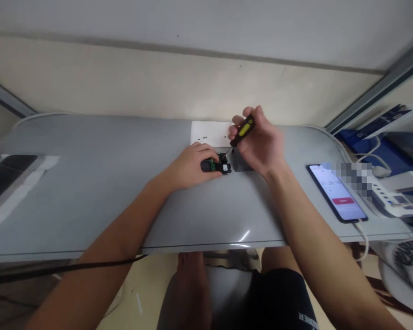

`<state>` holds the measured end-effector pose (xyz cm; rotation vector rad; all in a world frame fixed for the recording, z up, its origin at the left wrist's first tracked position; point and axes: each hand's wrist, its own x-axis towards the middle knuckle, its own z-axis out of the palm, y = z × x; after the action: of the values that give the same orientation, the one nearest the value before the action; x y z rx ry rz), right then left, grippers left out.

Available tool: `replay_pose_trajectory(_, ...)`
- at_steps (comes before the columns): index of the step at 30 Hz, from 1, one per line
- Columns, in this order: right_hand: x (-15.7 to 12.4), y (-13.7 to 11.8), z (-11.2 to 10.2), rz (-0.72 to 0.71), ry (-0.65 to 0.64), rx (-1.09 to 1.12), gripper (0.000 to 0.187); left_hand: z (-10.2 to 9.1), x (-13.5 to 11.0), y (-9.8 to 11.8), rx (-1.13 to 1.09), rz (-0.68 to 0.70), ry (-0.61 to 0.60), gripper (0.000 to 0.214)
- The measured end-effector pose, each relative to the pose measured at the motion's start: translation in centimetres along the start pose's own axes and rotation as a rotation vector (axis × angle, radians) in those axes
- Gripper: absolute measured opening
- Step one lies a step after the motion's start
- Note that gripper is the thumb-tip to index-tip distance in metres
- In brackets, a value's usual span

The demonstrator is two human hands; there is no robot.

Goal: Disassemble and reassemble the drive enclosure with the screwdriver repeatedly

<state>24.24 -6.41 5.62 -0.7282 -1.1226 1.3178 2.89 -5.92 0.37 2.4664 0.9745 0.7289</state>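
My left hand [190, 165] is closed around a small black device [216, 166] with a green circuit board showing, pressing it onto the grey table [99, 183]. My right hand [259, 144] grips a screwdriver [243, 130] with a black and yellow handle. The screwdriver tilts down to the left, and its tip meets the top of the device. Just behind the hands, a white sheet of paper [206, 133] carries several tiny dark parts. A dark grey piece [241, 164] sits beside the device, under my right hand.
A phone [337, 192] with a lit screen lies to the right, plugged into a white cable [363, 233]. A white power strip [388, 197] and blue boxes [382, 133] lie further right. A dark flat device [7, 176] rests on white wrapping at far left. A wall stands behind.
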Motion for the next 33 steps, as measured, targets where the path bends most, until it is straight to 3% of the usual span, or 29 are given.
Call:
replay_pose_trajectory(10, 0.5, 0.9, 0.0, -0.08, 0.068, -0.047, 0.065, -0.3, 0.2, -0.1, 0.021, 0.001, -0.003, 0.029)
replay_pose_trajectory(15, 0.6, 0.3, -0.2, -0.021, 0.042, 0.024, 0.069, -0.3, 0.3, 0.0, 0.023, -0.001, 0.018, 0.03)
replay_pose_trajectory(20, 0.5, 0.3, -0.2, -0.015, 0.026, 0.071, 0.058, -0.2, 0.3, -0.2, 0.009, -0.063, 0.025, 0.032)
replay_pose_trajectory(28, 1.0, 1.3, 0.7, -0.079, 0.113, 0.006, 0.064, 0.1, 0.5, -1.0, 0.019, -0.093, 0.085, 0.029)
replay_pose_trajectory(33, 0.9, 1.1, 0.7, -0.127, 0.052, 0.077, 0.063, 0.1, 0.4, -0.8, 0.028, -0.072, 0.081, 0.03)
